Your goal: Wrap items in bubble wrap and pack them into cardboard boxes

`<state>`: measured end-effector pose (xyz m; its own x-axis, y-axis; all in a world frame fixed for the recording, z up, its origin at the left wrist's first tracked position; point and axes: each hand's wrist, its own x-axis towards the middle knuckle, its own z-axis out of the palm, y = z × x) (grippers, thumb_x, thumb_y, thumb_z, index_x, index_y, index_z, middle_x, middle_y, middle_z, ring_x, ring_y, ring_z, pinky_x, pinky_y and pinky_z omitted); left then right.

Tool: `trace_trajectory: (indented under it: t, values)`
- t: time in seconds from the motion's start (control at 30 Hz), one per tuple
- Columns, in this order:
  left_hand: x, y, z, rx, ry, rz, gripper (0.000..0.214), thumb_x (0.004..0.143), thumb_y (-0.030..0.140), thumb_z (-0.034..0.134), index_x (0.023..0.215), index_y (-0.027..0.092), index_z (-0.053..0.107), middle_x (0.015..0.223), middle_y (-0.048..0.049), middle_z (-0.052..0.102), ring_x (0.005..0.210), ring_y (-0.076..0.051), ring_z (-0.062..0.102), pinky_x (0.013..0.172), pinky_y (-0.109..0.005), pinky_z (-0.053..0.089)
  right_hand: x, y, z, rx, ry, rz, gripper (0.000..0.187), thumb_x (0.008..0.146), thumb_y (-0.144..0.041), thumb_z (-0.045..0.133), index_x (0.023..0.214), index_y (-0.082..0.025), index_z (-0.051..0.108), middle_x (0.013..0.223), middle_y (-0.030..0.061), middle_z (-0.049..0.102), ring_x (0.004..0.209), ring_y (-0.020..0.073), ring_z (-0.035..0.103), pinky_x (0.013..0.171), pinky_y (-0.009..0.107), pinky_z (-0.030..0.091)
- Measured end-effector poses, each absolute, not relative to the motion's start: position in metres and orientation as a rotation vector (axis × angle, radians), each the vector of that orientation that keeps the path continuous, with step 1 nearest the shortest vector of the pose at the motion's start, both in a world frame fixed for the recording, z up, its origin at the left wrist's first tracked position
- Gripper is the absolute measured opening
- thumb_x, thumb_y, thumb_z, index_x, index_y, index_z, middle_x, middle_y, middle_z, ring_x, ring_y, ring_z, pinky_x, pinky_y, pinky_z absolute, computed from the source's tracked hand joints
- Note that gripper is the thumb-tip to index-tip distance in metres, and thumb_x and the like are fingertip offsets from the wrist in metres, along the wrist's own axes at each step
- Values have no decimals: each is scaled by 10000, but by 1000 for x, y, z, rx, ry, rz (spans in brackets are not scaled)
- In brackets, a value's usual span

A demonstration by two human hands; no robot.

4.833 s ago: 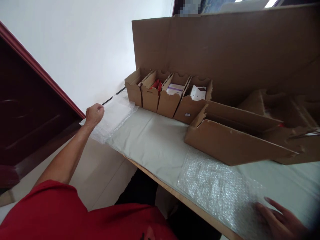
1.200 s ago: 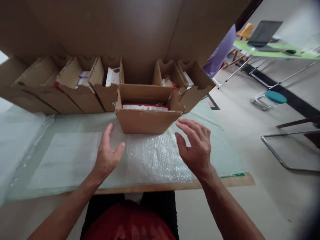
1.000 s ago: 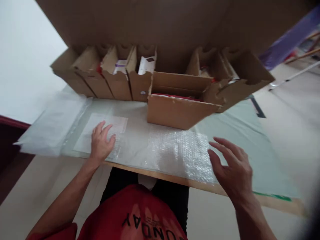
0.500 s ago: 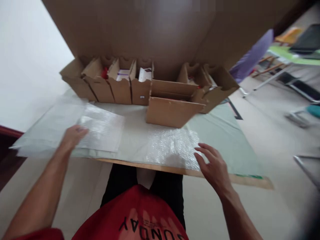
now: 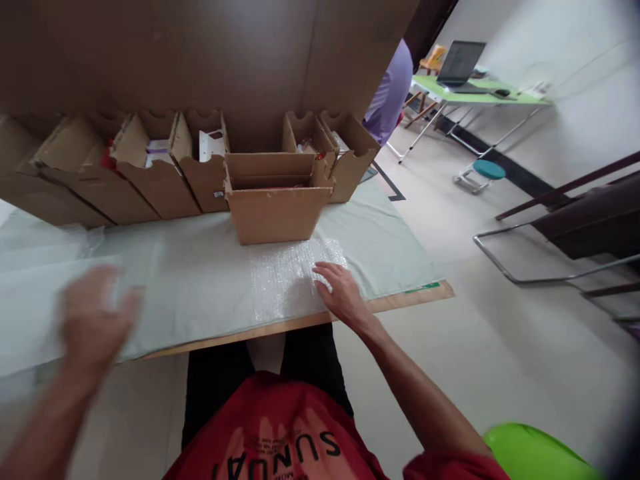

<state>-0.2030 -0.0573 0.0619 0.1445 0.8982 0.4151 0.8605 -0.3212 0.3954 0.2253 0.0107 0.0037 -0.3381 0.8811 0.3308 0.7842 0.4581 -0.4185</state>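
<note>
Right hand (image 5: 340, 293) rests open and flat on the right edge of the bubble wrap (image 5: 285, 283), sheet spreading left of it on the worktop (image 5: 200, 287) (left hand (image 5: 95, 320) is well off left, too blurred to judge).

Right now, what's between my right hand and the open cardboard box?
In the head view, only the bubble wrap sheet, lying flat: the right hand rests on it, and the cardboard box stands at its far edge.

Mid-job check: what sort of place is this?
Probably a small packing station in an office-like room: bubble wrap lies under the right hand, a row of cardboard bins holds small boxed goods, and a green desk with a laptop stands behind.
</note>
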Motion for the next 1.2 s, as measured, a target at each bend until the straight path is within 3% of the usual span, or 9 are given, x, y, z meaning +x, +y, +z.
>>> trace_trajectory:
  t: [0.13, 0.23, 0.37, 0.53, 0.63, 0.77, 0.9, 1.1, 1.2]
  values:
    - [-44, 2, -5, 2496, 1583, 813, 498, 978, 265, 440, 1461, 154, 493, 1550, -155, 503, 1467, -318, 437, 1185, -545, 417, 182, 36, -2, -1372, -2318, 268, 467, 929, -145, 495, 1382, -195, 598, 1463, 112, 596, 1389, 273, 499, 1143, 486, 425]
    - [19, 29, -28, 2498, 1519, 543, 532, 965, 207, 392, 1477, 81, 466, 1563, -185, 483, 1489, -298, 406, 1214, -509, 371, 174, 54, -13, -1489, -2397, 310, 480, 957, -176, 486, 1432, -140, 547, 1518, 147, 539, 1444, 279, 442, 1160, 462, 402]
    - [2, 32, -39, 2567, 1565, 303, 560, 992, 338, 425, 1502, 107, 449, 1600, -178, 436, 1517, -309, 352, 1239, -525, 303, 234, 56, -28, -1556, -2448, 204, 488, 1005, -353, 502, 1444, -140, 522, 1557, 156, 493, 1468, 313, 400, 1172, 486, 362]
    - [-25, 22, -27, 2523, 1665, 330, 523, 1013, 361, 395, 1462, 112, 492, 1550, -199, 494, 1470, -346, 415, 1190, -574, 344, 333, 38, -27, -1880, -2096, -90, 359, 1020, -349, 454, 1278, -163, 618, 1449, 198, 583, 1379, 379, 486, 1058, 563, 421]
    - [8, 31, -17, 2484, 1620, 492, 493, 1013, 334, 395, 1440, 118, 518, 1508, -197, 538, 1443, -347, 445, 1174, -568, 366, 318, 39, -22, -1827, -2028, -124, 357, 1013, -321, 461, 1290, -157, 615, 1456, 224, 570, 1384, 393, 481, 1045, 586, 419]
    - [53, 49, -19, 2542, 1366, 451, 491, 992, 294, 446, 1457, 148, 511, 1579, -168, 465, 1504, -306, 364, 1222, -529, 315, 247, 56, -21, -1503, -2349, 120, 406, 984, -226, 488, 1380, -194, 574, 1530, 173, 517, 1423, 327, 457, 1102, 513, 399]
    - [13, 50, -27, 2580, 1429, 233, 494, 991, 353, 471, 1442, 162, 534, 1607, -165, 427, 1514, -336, 340, 1223, -557, 284, 259, 57, -25, -1492, -2436, 205, 378, 993, -286, 511, 1352, -199, 591, 1498, 157, 552, 1403, 325, 479, 1096, 503, 408]
    - [-54, 20, -16, 2395, 1929, 300, 526, 977, 426, 461, 1376, 105, 579, 1468, -251, 547, 1397, -411, 470, 1110, -589, 400, 322, 22, -17, -1767, -2201, -19, 328, 970, -308, 552, 1256, -168, 631, 1423, 209, 598, 1335, 392, 529, 1013, 550, 445]
    - [-23, 7, -10, 2506, 1669, 318, 584, 949, 471, 529, 1421, 127, 553, 1532, -221, 498, 1451, -389, 413, 1166, -566, 354, 285, 11, -10, -1548, -2355, 110, 391, 960, -293, 573, 1336, -189, 602, 1478, 188, 559, 1364, 357, 514, 1062, 522, 430]
